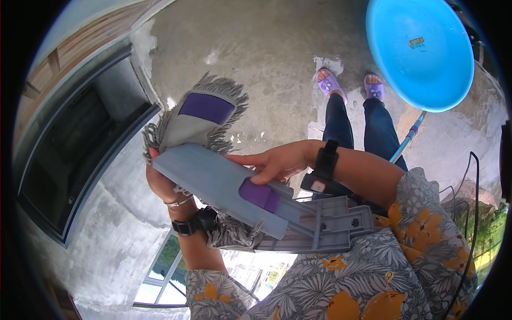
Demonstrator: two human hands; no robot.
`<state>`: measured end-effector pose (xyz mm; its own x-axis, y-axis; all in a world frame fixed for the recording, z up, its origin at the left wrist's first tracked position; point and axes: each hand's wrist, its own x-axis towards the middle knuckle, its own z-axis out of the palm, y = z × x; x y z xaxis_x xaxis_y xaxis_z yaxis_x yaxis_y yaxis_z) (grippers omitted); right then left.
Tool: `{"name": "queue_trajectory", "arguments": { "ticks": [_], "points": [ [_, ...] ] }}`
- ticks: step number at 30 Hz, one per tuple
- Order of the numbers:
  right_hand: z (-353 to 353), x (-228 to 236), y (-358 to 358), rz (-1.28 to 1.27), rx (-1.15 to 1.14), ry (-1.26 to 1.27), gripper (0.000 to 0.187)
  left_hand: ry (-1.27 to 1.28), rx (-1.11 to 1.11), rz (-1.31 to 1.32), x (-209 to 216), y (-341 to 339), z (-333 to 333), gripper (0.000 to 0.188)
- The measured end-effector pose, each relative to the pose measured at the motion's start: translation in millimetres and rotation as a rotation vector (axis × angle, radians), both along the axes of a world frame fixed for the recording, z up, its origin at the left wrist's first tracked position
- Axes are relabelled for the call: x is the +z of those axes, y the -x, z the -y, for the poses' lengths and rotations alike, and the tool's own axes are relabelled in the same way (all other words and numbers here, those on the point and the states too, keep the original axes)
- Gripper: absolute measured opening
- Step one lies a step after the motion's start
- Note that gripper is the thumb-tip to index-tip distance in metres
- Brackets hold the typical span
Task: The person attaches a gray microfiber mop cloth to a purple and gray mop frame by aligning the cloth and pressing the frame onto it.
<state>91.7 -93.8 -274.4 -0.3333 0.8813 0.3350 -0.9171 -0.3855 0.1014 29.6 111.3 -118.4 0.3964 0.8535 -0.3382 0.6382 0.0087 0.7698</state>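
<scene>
A flat mop head of grey-blue plastic is held up in front of me, with a purple tab on its face. My left hand wraps round its far left edge, the fingers partly behind the plate. On the other side my right hand grips the plate, its thumb resting at the purple tab. A grey fringed mop cloth with a purple patch hangs off the far end. More grey fringe shows under the plate. The hinged grey frame lies nearer my body.
A large blue basin is at the upper right, with a blue pole below it. My feet in purple slippers stand on the concrete floor. A dark-framed window or door is on the left. A black cable hangs at the right.
</scene>
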Motion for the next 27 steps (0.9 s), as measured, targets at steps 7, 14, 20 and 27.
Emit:
{"name": "queue_trajectory", "arguments": {
  "ticks": [7,14,20,27],
  "points": [
    [-5.9,2.8,-11.5,0.052,-0.039,0.024,0.074,-0.095,0.097,0.201,27.5,-32.8,29.5,0.039],
    [-0.2,4.4,-30.6,0.285,-0.087,0.129,0.075,-0.462,-0.021,0.186,18.3,-31.0,58.6,0.034],
    [4.5,-1.9,-15.9,0.289,-0.01,0.181,0.072,-0.864,-0.288,0.029,1.9,-29.4,63.6,0.037],
    [2.1,-2.0,-20.9,0.238,0.028,0.139,0.073,-0.887,-0.525,-0.086,13.6,-46.3,73.9,0.044]
  ]
}}
